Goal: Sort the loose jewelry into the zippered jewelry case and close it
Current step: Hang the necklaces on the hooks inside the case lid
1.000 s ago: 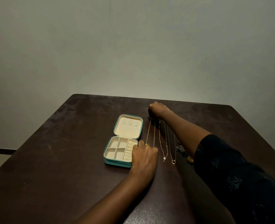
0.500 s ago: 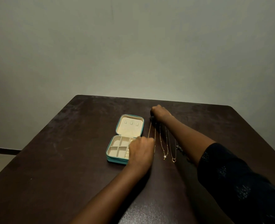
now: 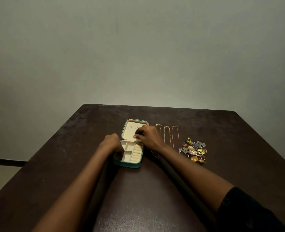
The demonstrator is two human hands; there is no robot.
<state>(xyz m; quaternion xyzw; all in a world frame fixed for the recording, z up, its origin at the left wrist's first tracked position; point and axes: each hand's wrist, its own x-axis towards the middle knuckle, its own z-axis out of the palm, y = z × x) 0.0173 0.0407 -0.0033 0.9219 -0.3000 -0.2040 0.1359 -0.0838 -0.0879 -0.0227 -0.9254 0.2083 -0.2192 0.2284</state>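
Our left grip [image 3: 111, 143] curled round the left edge of the open case [image 3: 126, 164] mid-worktop [image 3: 71, 148], our right grip [image 3: 148, 136] bunched over its lid [image 3: 128, 133], holding what we could not tell, and we feared that grip sweeping the chains [image 3: 165, 134] just right of it into a tangle.

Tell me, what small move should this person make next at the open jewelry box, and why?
Probably move the right hand to the nearest necklace and bring it to the open case: the left hand holds the case's edge, and its compartments look empty.
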